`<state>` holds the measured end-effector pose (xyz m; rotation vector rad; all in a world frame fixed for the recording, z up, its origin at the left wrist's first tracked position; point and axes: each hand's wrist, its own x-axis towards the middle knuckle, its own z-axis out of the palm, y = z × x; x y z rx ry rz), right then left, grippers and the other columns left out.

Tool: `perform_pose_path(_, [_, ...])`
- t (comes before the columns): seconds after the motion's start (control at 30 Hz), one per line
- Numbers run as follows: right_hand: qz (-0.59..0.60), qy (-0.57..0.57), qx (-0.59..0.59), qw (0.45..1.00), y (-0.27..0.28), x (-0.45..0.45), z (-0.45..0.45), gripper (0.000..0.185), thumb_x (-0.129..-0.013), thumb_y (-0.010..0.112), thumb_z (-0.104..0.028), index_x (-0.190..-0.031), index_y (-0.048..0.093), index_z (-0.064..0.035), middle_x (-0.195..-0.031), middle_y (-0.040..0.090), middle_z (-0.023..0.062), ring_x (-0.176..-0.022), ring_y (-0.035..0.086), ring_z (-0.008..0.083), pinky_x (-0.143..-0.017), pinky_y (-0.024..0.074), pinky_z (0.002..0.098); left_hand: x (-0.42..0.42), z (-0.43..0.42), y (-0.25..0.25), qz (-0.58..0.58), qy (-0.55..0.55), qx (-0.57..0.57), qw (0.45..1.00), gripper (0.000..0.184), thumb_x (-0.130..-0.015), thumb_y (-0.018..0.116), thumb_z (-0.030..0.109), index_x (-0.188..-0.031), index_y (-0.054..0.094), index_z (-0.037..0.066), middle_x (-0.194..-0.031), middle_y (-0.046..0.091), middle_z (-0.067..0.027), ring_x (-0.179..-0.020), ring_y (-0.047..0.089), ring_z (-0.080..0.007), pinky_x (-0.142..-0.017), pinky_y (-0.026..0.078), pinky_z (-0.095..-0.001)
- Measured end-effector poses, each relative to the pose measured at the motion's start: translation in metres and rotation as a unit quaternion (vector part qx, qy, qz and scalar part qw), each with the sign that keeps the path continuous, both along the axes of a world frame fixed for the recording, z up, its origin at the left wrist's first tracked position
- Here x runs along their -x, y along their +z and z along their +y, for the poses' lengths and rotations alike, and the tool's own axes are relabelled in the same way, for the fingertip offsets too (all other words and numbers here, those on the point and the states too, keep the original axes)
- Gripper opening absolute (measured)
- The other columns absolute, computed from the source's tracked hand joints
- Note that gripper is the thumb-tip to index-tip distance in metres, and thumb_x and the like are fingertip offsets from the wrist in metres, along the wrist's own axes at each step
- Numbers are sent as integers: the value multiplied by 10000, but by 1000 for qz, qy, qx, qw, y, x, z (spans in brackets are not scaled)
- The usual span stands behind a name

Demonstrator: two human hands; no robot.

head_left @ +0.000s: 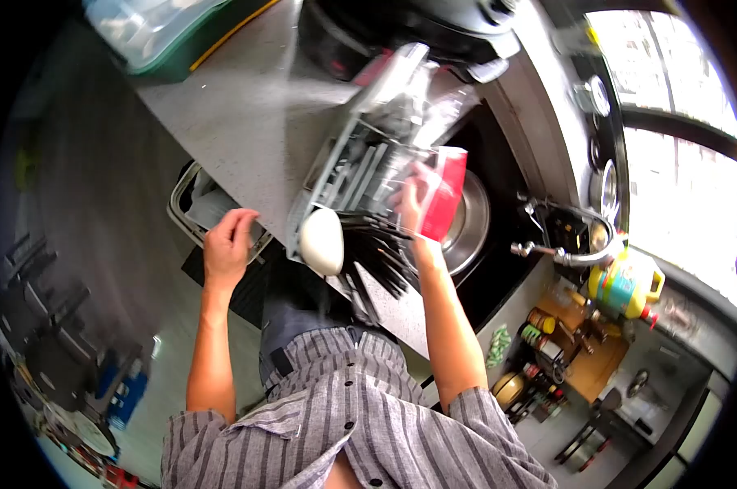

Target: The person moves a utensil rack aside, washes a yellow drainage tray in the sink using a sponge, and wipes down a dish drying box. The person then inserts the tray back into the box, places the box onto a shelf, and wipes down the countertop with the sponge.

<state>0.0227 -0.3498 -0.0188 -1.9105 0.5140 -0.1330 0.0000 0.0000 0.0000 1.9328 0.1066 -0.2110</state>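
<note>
My left hand is over an open bin beside the counter, its fingers bent together; whether anything small is between them does not show. My right hand is at the right side of a grey rack, against clear plastic wrapping and a red packet. Its fingers are blurred and partly covered by the plastic. Dark slim utensils and a white rounded object lie at the rack's near end. Crumpled clear plastic bags rest on its far end.
A black appliance stands at the back of the counter, with a green lidded box to its left. Right of the rack are a sink bowl, a faucet and a yellow bottle. Chairs stand far left.
</note>
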Motion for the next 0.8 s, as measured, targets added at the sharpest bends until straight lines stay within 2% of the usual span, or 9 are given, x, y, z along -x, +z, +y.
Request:
perform_pose_path(0.07, [-43,-56,117,991,9,-18,3,242,-916,603,-13,-1155,595,-46,-809,575,34,-700,587,133,-662,498,294,-10,23,-12,30,41,23,998,190,-1044,512,150,-1068,679,62,-593,409,71,-542,363,-29,-497,296,-232])
perform_pose_path(0.27, [-155,154,348,912,8,-78,-63,652,-737,800,-173,-1346,568,-131,-1407,486,245,-1262,504,412,-1104,403,470,2,-11,24,-57,-87,-87,991,216,-974,561,97,-1179,570,28,-1125,537,-39,-1012,516,-112,-874,419,-252])
perform_pose_path(0.33, [-165,170,350,906,-11,-88,-70,577,-706,827,-190,-1234,611,-106,-1307,552,202,-1223,524,393,-1063,435,451,7,-22,29,-39,-149,-81,985,425,-879,695,125,-1260,549,5,-1298,495,-70,-1156,529,-163,-954,428,-288])
perform_pose_path(0.4, [-162,136,345,915,-14,-82,-66,505,-705,817,-174,-1158,614,-77,-1231,580,169,-1168,546,370,-1020,457,431,29,-12,11,171,-127,82,974,526,-896,704,163,-1348,503,-16,-1240,573,-115,-1143,574,-247,-985,460,-338])
perform_pose_path(0.47, [-193,100,379,899,-15,-74,-52,422,-707,779,-125,-1085,603,-60,-1140,595,139,-1099,564,338,-953,475,424,30,-30,10,-127,-374,-266,879,639,-931,712,261,-1438,449,-25,-1208,654,-163,-1124,626,-274,-1001,492,-371])
perform_pose_path(0.5, [-196,103,352,909,-14,-65,-46,381,-698,756,-101,-1043,599,-69,-1065,599,124,-1053,571,332,-900,483,431,35,-45,23,10,-331,-232,914,679,-931,721,314,-1438,444,-41,-1282,636,-169,-1167,617,-234,-1021,480,-356])
perform_pose_path(0.6, [-173,117,297,932,-19,-46,-25,375,-679,747,-63,-1021,596,-83,-988,602,126,-984,575,333,-859,489,436,31,-72,21,-56,-306,-272,911,561,-825,821,299,-1247,629,-17,-1206,683,-173,-1102,650,-288,-928,510,-391])
perform_pose_path(0.67, [-162,71,204,963,-17,-45,-16,371,-696,767,-53,-1028,602,-62,-1017,610,141,-1001,571,351,-892,482,454,33,-84,18,28,-205,-148,967,522,-832,818,312,-1203,657,-19,-1158,703,-171,-1068,666,-284,-899,521,-386])
perform_pose_path(0.8, [-194,-41,128,972,-7,-53,5,362,-732,788,-73,-1040,602,-38,-1022,616,153,-1014,563,371,-915,470,466,40,-105,16,-61,-136,-211,966,409,-831,822,220,-1130,675,-16,-1068,728,-131,-960,698,-264,-856,540,-377])
